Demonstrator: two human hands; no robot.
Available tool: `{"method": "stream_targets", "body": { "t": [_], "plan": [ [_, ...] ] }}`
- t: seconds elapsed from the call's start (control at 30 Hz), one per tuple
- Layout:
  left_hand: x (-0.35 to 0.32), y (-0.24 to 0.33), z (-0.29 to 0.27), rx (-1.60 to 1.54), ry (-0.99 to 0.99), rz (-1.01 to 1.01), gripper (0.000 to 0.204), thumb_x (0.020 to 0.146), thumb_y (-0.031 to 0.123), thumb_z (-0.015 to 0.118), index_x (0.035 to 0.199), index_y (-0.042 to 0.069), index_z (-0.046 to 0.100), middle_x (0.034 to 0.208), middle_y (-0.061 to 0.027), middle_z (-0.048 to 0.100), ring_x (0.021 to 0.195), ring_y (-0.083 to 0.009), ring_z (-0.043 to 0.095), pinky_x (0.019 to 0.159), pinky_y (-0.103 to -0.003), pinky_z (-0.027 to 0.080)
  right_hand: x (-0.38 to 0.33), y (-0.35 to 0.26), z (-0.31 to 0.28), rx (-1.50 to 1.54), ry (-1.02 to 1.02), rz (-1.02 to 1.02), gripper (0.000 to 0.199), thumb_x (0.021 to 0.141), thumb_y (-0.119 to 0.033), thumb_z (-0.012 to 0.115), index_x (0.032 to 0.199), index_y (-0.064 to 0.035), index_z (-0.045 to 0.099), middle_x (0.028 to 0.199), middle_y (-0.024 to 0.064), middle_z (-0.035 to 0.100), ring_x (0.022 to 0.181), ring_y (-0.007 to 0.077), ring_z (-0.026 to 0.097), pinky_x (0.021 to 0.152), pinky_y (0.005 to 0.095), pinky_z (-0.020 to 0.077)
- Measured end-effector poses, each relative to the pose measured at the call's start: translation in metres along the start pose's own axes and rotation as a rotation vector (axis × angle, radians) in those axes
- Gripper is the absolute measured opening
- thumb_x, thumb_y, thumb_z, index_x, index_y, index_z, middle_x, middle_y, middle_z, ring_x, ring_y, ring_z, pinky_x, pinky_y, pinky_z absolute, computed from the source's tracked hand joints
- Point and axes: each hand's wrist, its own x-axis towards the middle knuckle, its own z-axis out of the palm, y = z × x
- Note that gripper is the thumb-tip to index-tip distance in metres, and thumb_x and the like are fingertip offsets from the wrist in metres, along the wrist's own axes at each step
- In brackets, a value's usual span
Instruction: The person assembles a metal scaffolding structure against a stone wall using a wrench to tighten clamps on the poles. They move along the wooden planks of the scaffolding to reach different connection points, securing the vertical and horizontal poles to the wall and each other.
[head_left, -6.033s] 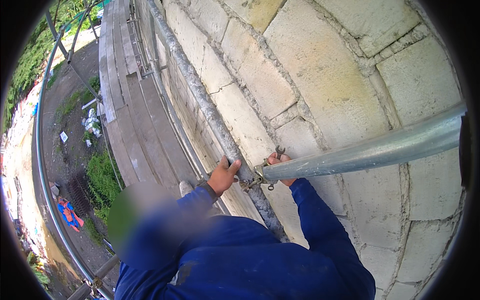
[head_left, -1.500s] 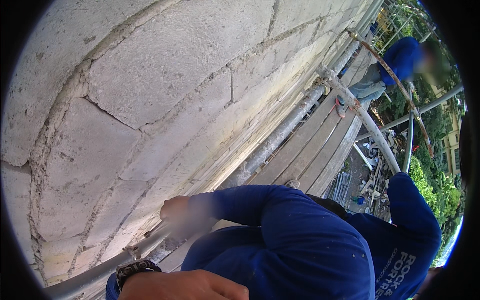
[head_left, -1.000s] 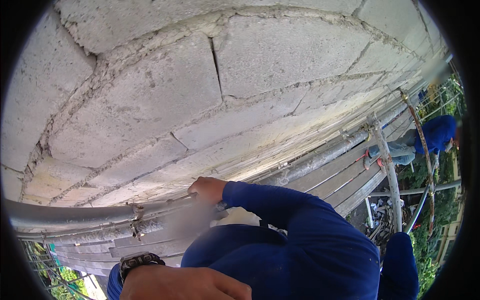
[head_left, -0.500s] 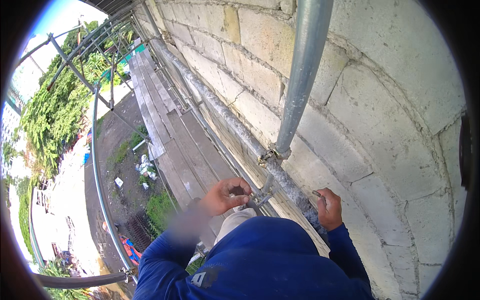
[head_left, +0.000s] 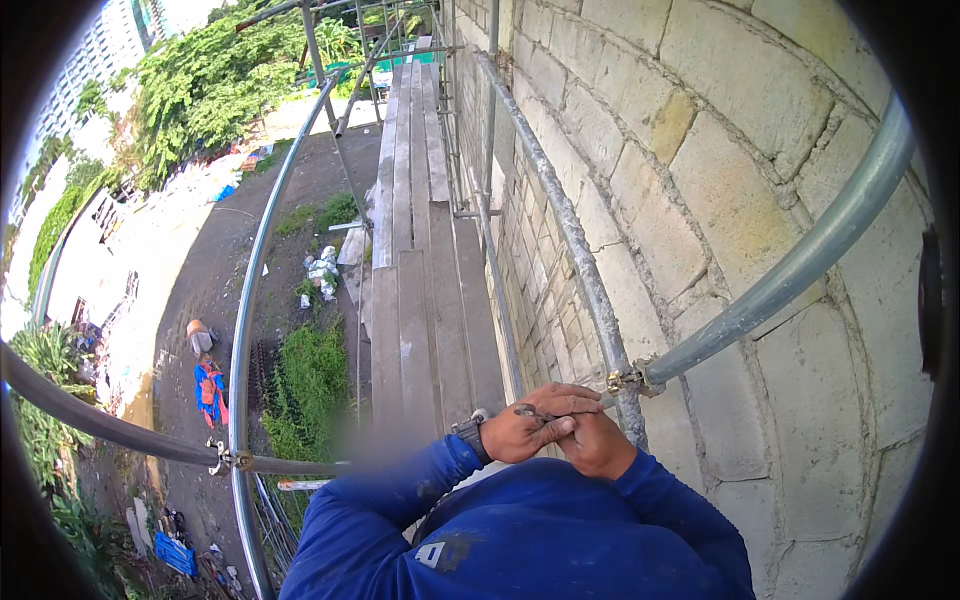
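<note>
A: Your two hands are together just below the clamp point(head_left: 628, 380), where the slanting pipe point(head_left: 790, 275) meets the long rail point(head_left: 560, 215) that runs along the block wall point(head_left: 720, 160).

B: Which hand is on top?

A: Your left hand point(head_left: 535, 428) lies over your right hand point(head_left: 597, 443). The left fingers are curled, and a thin dark bit of metal point(head_left: 530, 410) pokes out between them. Too small to name; I can't tell what sort of tool or part it is.

B: And the right grip?

A: Mostly covered. You see only its back and knuckles, so I cannot tell whether it is closed on anything. The left is closed narrowly around that small metal piece, as far as it shows.

B: Are you touching the clamp?

A: Your left fingertips reach right up beside it; contact itself is hard to make out. There's a watch point(head_left: 470, 435) on your left wrist, partly under the blue sleeve point(head_left: 400, 490).

B: What's under you?

A: Wooden planks point(head_left: 425, 260) run away along the wall, their near end hidden by your arms and a blurred patch. To your left an outer guard rail point(head_left: 250, 320) curves up, with ground and grass well below. The slanting pipe's upper end is cut off at the rim of the view.
</note>
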Motion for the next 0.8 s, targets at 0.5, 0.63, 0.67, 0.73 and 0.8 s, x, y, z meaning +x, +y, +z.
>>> {"method": "stream_targets", "body": {
  "t": [0.5, 0.63, 0.67, 0.73, 0.8],
  "plan": [
    [-0.178, -0.052, -0.157, 0.258, 1.076, -0.56, 0.037, 0.111, 0.036, 0.05, 0.099, 0.005, 0.067, 0.071, 0.0032, 0.053, 0.062, -0.0051, 0.045, 0.055, -0.024, 0.034, 0.028, 0.115, -0.068, -0.712, 0.257, 0.19, 0.057, 0.082, -0.013, 0.077, 0.135, -0.0025, 0.058, 0.149, 0.0237, 0.041, 0.136, 0.0436, 0.043, 0.113, 0.0478, 0.0408],
    [-0.242, -0.048, -0.21, 0.576, 1.14, -0.695, 0.037, 0.109, 0.031, 0.053, 0.09, 0.002, 0.067, 0.07, 0.0019, 0.055, 0.065, -0.008, 0.048, 0.06, -0.028, 0.039, 0.029, 0.132, -0.06, -0.682, 0.25, 0.356, 0.069, 0.083, -0.016, 0.076, 0.146, -0.0045, 0.049, 0.154, 0.0252, 0.037, 0.133, 0.0456, 0.048, 0.11, 0.0485, 0.0452],
    [-0.264, -0.046, -0.224, 0.664, 1.149, -0.737, 0.037, 0.108, 0.03, 0.053, 0.089, 0.002, 0.067, 0.07, 0.0014, 0.056, 0.065, -0.0086, 0.049, 0.061, -0.029, 0.04, 0.029, 0.134, -0.058, -0.645, 0.241, 0.42, 0.07, 0.084, -0.017, 0.076, 0.147, -0.0051, 0.048, 0.154, 0.0248, 0.037, 0.132, 0.0454, 0.049, 0.109, 0.0487, 0.0465],
    [-0.293, -0.029, -0.247, 0.815, 1.149, -0.851, 0.036, 0.108, 0.028, 0.054, 0.088, 0.002, 0.067, 0.07, 0.0003, 0.058, 0.066, -0.0088, 0.051, 0.061, -0.029, 0.041, 0.027, 0.146, -0.059, -0.664, 0.247, 0.387, 0.072, 0.084, -0.018, 0.075, 0.149, -0.0062, 0.046, 0.155, 0.0232, 0.037, 0.13, 0.0446, 0.052, 0.107, 0.0488, 0.0484],
    [-0.352, -0.012, -0.274, 0.79, 1.263, -0.943, 0.036, 0.106, 0.03, 0.055, 0.092, 0.001, 0.07, 0.072, -0.0053, 0.063, 0.068, -0.0136, 0.059, 0.065, -0.033, 0.046, 0.028, 0.151, -0.056, -0.657, 0.237, 0.362, 0.072, 0.085, -0.018, 0.075, 0.15, -0.007, 0.045, 0.155, 0.0215, 0.037, 0.129, 0.0435, 0.053, 0.106, 0.0488, 0.0493]
  ]
}}
